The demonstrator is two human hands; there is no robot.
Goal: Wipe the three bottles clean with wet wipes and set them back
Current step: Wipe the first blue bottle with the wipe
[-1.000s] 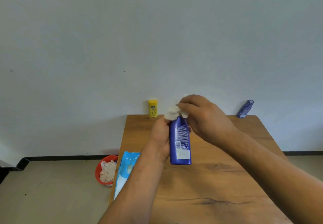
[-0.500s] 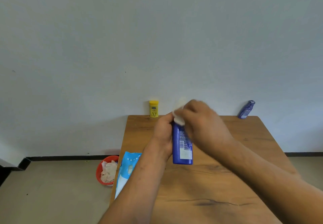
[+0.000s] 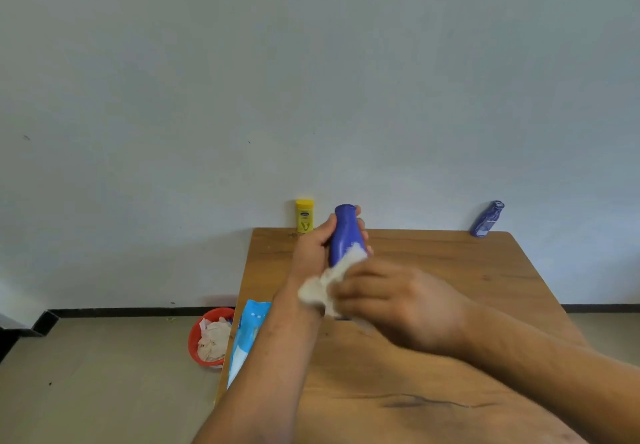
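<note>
My left hand [image 3: 311, 246] grips a tall blue bottle [image 3: 344, 232] upright above the wooden table [image 3: 450, 270]. My right hand [image 3: 398, 301], blurred, holds a white wet wipe [image 3: 329, 282] against the bottle's lower part and hides its base. A small yellow bottle [image 3: 304, 216] stands at the table's far left edge against the wall. A second, smaller blue bottle [image 3: 486, 219] leans against the wall at the far right corner.
A light blue pack of wet wipes [image 3: 247, 336] lies on the table's left edge. On the floor to its left stands a red bowl [image 3: 204, 325] filled with used wipes. A grey wall runs right behind the table.
My right hand has slid with the wipe from the top of the blue bottle down to its lower part. The bottle's upper end now shows bare.
</note>
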